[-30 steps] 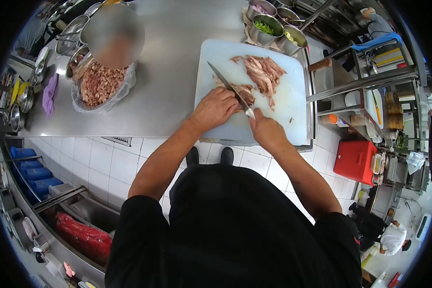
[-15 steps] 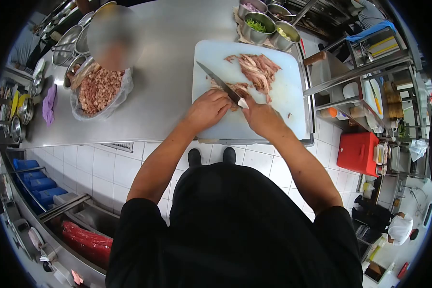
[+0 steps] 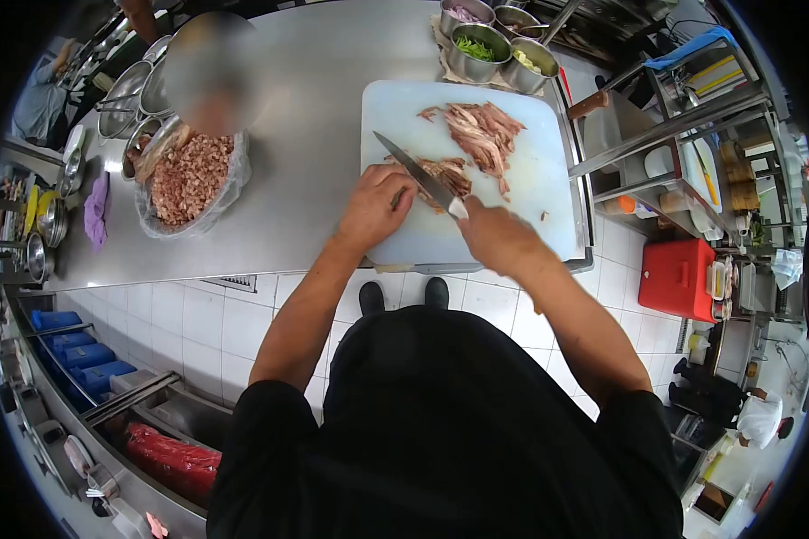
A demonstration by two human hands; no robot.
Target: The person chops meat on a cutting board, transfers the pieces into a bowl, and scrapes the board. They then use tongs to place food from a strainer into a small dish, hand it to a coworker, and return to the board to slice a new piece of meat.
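Note:
A white cutting board [image 3: 386, 108] lies at the counter's front right. My right hand [image 3: 499, 235] is closed round the white handle of a kitchen knife [image 3: 418, 172], whose blade points up and to the left. Partly under the blade is a small heap of cut meat strips [image 3: 449, 172]. My left hand [image 3: 375, 207] rests at the board's left edge with its fingers curled. A small dark bit shows at its fingertips, too small to name. Farther back on the board sits a larger pile of sliced meat [image 3: 485, 135].
A lined bowl of diced meat [image 3: 189, 184] stands left on the steel counter [image 3: 306, 117], near a purple cloth [image 3: 96, 211]. Metal pots with chopped greens [image 3: 475, 49] and other ingredients stand behind the board. A cleaver-like wooden handle [image 3: 588, 105] sticks out at the right.
My left hand has drawn back left from the small meat heap and its fingers have curled in. The knife stays over the heap, shifted slightly down and right.

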